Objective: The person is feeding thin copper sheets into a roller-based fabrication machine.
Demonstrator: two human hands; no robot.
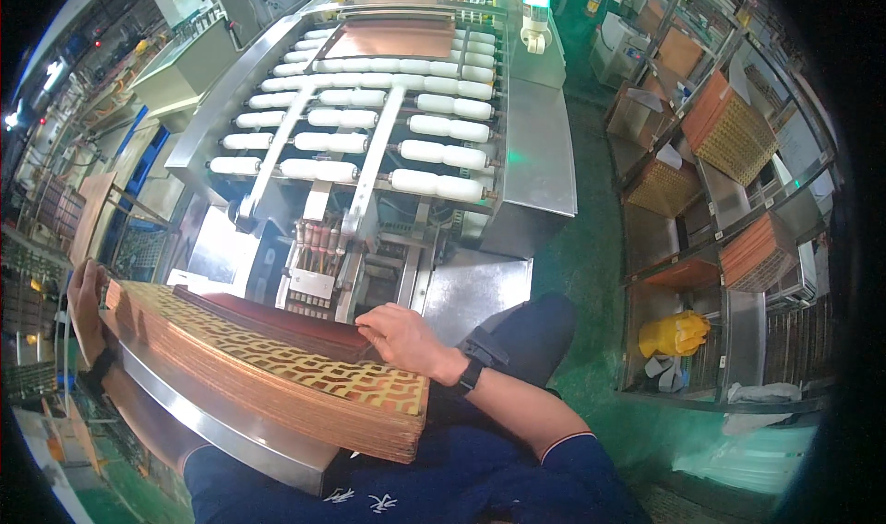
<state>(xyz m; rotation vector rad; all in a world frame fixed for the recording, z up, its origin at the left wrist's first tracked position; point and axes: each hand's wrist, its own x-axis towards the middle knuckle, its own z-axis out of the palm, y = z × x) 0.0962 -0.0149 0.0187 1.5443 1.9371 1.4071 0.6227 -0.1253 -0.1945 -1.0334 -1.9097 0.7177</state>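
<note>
A thick stack of thin copper-coloured panels (268, 372), its top patterned yellow and copper, lies across a metal ledge (217, 413) in front of my body. My left hand (86, 307) is at the stack's left end, with its fingers curled against the edge. Along the far side of the stack runs a dark reddish-brown sheet (277, 321), seen at a steep slant. Closed fingers of my right hand (401, 339) pinch the right end of this sheet, just above the patterned top. A black watch (472, 372) is on my right wrist.
Ahead stands a conveyor with white rollers (346, 118); a copper-coloured panel (392, 40) lies at its far end. A metal side cabinet (531, 155) flanks it. On the right, a rack (724, 210) holds panel stacks and yellow gloves (674, 333). Green floor (591, 275) runs between.
</note>
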